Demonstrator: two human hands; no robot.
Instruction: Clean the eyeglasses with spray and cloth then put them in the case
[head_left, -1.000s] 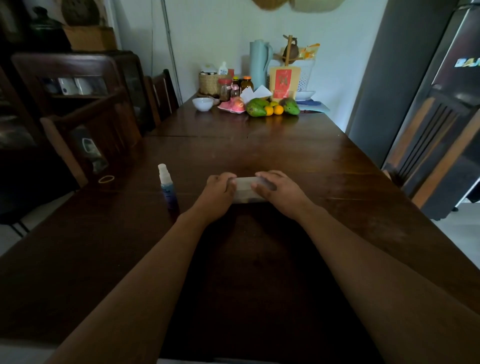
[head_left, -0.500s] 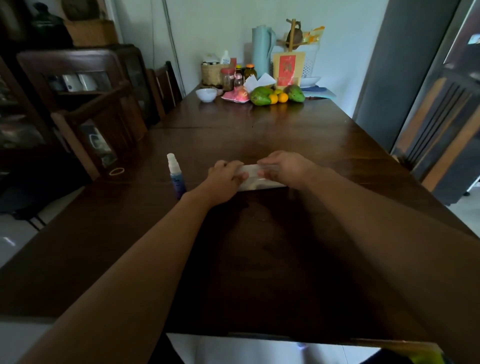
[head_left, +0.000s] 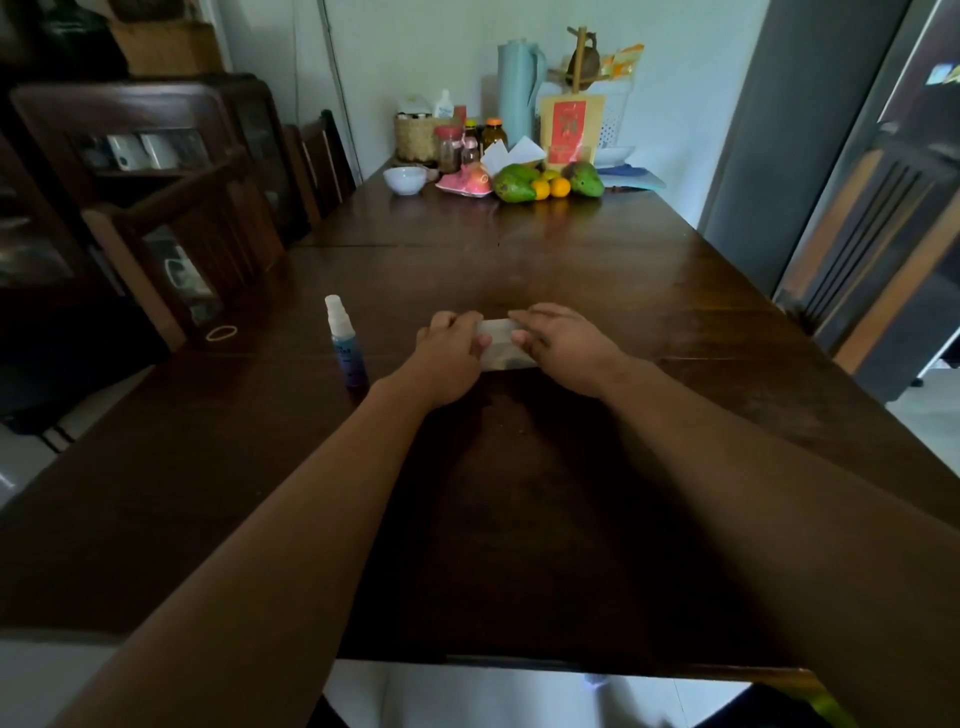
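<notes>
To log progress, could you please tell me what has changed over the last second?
Nothing has visibly moved or been let go; only the camera's view shifted. The left hand and right hand still hold the two ends of the pale case on the table, and the spray bottle still stands to its left.

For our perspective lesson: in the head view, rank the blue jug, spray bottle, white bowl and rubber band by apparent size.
blue jug, narrowly
spray bottle (nearer the camera, so flattered)
white bowl
rubber band
</notes>
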